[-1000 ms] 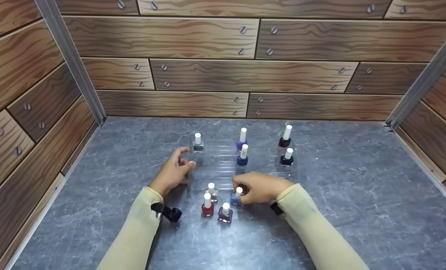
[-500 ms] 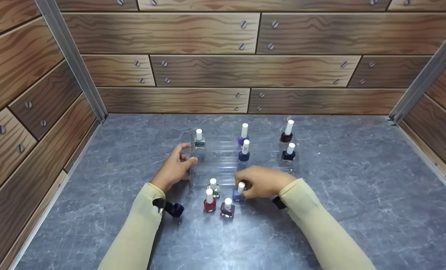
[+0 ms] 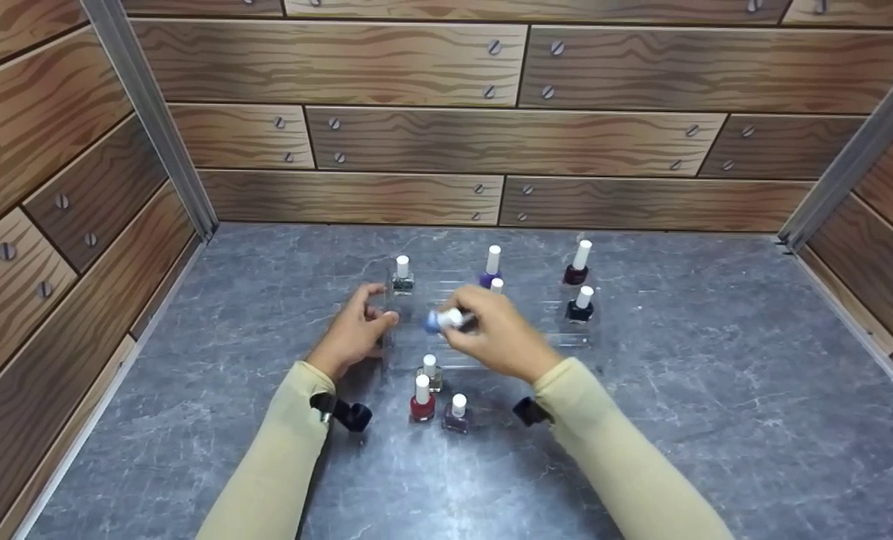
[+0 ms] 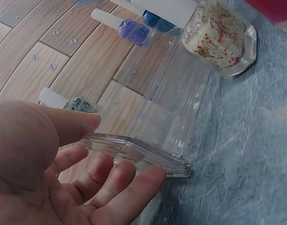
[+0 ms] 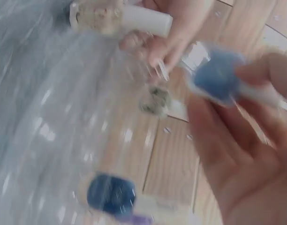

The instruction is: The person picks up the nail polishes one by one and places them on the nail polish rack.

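My right hand pinches a light blue nail polish bottle by its white cap, tilted sideways above a clear stepped rack. In the right wrist view the blue bottle is blurred between thumb and fingers. At the rack's left end, my left hand holds the clear end panel between thumb and fingers. On the rack stand a green glitter bottle, a purple one, a dark blue one mostly hidden by my right hand in the head view, a dark red one and a black one.
In front of the rack stand a speckled glitter bottle, a red bottle and a dark purple bottle on the grey marbled table. Wood-patterned walls enclose the back and sides.
My right hand has lifted the light blue bottle from the table in front of the rack and carried it forward and left, tilting it. The left hand stays at the rack's end.
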Tool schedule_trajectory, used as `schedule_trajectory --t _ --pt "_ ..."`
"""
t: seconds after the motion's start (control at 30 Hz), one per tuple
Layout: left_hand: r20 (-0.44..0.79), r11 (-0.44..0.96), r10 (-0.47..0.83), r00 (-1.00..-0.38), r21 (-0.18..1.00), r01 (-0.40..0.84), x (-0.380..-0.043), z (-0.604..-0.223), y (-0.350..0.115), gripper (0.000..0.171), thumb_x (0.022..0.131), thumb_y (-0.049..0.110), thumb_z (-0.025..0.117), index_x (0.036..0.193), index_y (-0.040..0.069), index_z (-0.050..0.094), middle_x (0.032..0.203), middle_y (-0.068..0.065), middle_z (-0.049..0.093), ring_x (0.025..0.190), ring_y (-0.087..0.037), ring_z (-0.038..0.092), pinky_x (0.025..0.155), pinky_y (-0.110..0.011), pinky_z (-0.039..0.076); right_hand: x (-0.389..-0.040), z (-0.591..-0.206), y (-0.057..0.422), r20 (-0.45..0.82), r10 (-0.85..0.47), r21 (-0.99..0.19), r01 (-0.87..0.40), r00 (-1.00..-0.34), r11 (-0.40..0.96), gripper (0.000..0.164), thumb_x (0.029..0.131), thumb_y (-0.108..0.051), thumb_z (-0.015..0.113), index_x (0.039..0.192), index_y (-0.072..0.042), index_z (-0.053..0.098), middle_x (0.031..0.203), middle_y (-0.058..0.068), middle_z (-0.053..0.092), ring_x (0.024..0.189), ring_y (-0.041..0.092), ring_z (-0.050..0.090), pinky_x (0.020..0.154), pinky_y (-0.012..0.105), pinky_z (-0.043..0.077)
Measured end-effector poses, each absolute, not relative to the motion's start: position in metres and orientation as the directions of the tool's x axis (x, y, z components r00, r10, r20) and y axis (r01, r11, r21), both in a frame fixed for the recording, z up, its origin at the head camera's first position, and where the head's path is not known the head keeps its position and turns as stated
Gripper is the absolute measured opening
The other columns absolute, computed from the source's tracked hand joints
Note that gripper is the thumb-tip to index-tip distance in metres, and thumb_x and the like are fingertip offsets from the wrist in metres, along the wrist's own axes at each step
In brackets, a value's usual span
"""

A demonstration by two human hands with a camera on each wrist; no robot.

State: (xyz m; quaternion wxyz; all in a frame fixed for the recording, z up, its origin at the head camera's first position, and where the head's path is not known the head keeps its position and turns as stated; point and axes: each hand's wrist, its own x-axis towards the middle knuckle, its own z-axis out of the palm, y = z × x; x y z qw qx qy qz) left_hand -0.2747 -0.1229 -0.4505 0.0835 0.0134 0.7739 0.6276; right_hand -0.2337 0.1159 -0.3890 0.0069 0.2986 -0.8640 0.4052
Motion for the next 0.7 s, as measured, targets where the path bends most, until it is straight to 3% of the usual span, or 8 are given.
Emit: schedule_trajectory --t 0.13,0.33,0.7 --pt "-0.104 0.229 0.115 -0.988 0.971 -0.076 -0.274 -0.451 -0.124 0.054 0.102 0.011 0.064 0.151 0.016 0.043 0.104 -0.011 0.052 0.09 -0.023 0.057 0.075 -0.044 0.064 -0.246 -0.394 0.096 0.302 -0.441 -0.66 -0.52 -0.845 0.543 0.011 0.095 -0.005 0.07 0.106 -0.007 0.068 0.105 0.004 0.067 0.094 0.019 0.066 0.085 0.029 0.06" --pt "-0.079 0.233 0.11 -0.991 0.971 -0.051 -0.273 -0.453 -0.124 0.05 0.103 0.012 0.064 0.149 0.014 0.045 0.098 -0.007 0.054 0.074 -0.015 0.052 0.066 -0.038 0.062 -0.266 -0.406 0.078 0.308 -0.455 -0.582 -0.544 -0.836 0.605 0.011 0.094 -0.004 0.073 0.105 -0.007 0.07 0.106 0.007 0.07 0.098 0.021 0.07 0.09 0.035 0.061" --pt "-0.119 0.182 0.116 -0.986 0.979 -0.096 -0.275 -0.454 -0.123 0.045 0.103 0.013 0.064 0.145 0.012 0.048 0.105 -0.012 0.053 0.09 -0.025 0.058 0.079 -0.049 0.064 -0.289 -0.415 0.068 0.223 -0.422 -0.552 -0.471 -0.879 0.689 0.01 0.095 -0.011 0.075 0.101 -0.009 0.067 0.105 0.006 0.072 0.098 0.022 0.068 0.089 0.036 0.059"
